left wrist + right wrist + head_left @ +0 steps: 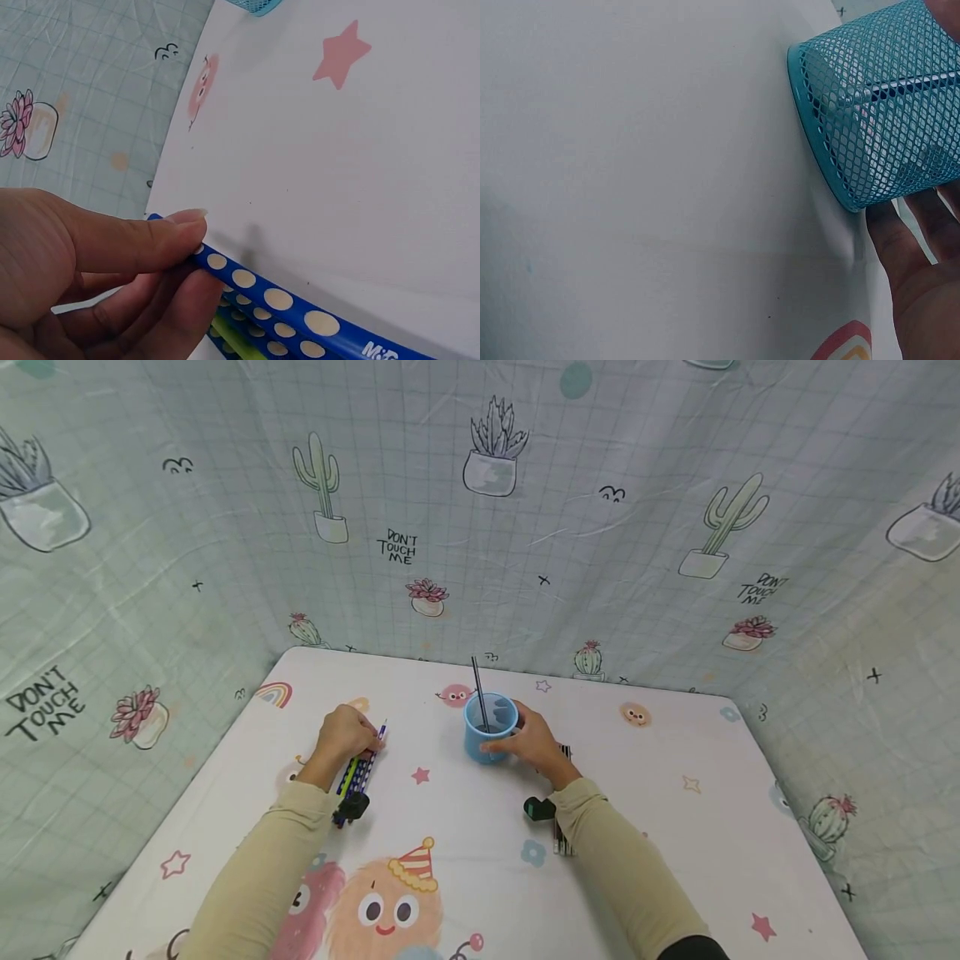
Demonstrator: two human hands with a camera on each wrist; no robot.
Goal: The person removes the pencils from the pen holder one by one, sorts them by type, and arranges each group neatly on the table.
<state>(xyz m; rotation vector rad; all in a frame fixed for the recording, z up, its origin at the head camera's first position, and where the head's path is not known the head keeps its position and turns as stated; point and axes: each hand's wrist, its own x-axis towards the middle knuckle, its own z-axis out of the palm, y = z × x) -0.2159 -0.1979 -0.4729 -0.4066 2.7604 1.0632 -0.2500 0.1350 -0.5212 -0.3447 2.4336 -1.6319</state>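
My left hand point(347, 733) pinches a blue pencil with pale dots point(279, 299) between thumb and fingers, near one end. Beneath it on the table lie more dotted blue pencils and a lime-green one point(348, 777); the left wrist camera partly covers them in the head view. At the table's middle, my right hand point(534, 737) grips a light blue mesh pen cup point(483, 747), thumb on the near side and fingers around the right and far side. The cup stands upright with dark, thin pencils point(478, 689) leaning in it.
Black-and-white striped pencils point(564, 843) lie under my right wrist, partly hidden by the forearm. A white cloth with cartoon prints covers the table point(480, 827). Behind and at both sides hangs a cactus-print curtain point(450, 527).
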